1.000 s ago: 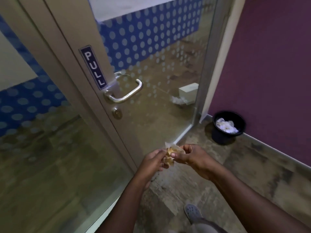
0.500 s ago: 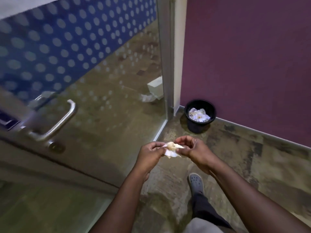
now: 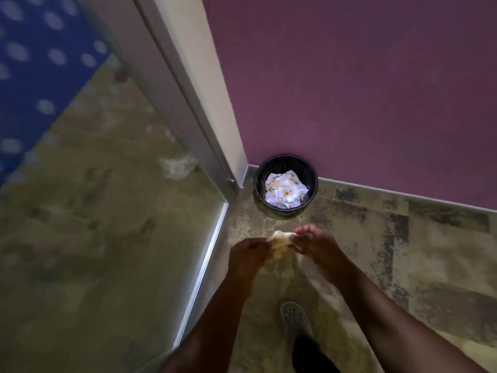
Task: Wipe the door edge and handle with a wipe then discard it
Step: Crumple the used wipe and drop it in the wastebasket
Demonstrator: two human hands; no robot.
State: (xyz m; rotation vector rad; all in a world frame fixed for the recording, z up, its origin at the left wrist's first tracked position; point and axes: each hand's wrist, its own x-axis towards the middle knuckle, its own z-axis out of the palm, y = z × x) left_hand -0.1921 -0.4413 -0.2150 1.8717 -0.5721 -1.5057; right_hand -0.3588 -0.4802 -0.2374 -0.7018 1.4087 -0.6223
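A small crumpled wipe [image 3: 279,242], white with yellowish stains, is pinched between both hands in front of me. My left hand [image 3: 248,255] grips its left side and my right hand [image 3: 317,243] grips its right side. A black bin [image 3: 285,185] with several crumpled white wipes inside stands on the floor in the corner, just beyond my hands. The glass door [image 3: 94,197] with its metal frame [image 3: 185,103] fills the left. The door handle is out of view.
A purple wall [image 3: 363,90] with a grey skirting runs behind the bin. My grey shoe [image 3: 295,321] stands on the mottled floor below my hands. A crumpled white thing [image 3: 178,165] shows through the glass.
The view has swung right and down, so the door handle has left the frame and the bin is now centred. Both hands still hold the wipe, closer to the bin.
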